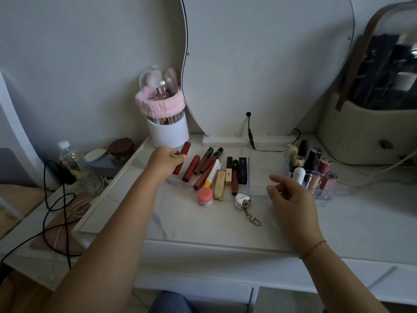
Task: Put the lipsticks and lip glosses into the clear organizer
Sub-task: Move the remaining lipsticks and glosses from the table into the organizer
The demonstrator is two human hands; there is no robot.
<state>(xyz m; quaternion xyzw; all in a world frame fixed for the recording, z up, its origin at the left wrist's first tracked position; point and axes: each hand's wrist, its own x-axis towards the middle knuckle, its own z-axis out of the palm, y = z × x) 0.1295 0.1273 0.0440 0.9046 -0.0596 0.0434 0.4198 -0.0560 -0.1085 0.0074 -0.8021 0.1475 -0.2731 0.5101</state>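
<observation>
Two bare hands reach over the white marble desk [225, 222] in the head view. The left hand [163, 161] has its fingers closed around the lower part of a red tube [183, 154], which tilts up and away toward the white brush holder [168, 129] with a pink band around it. The right hand [291, 199] hovers just in front of the clear organizer [320, 188], fingers loosely curled and parted, holding nothing. Between the hands a row of lip products lies flat on the desk: a second red tube [191, 168], two dark-capped glosses [208, 160], a long red tube [204, 175] lying diagonally, a white and yellow tube [213, 173], a beige case [220, 185], a black and gold lipstick [229, 171], a dark red gloss [235, 177] and a black box [242, 170]. Near the front of the row sit a small pink jar [205, 197] and a silver heart keychain [243, 201]. The organizer's compartments on the right side already stand several lipsticks and glosses upright, among them a white tube [299, 175] and pink glosses [325, 172]; its left section looks bare
</observation>
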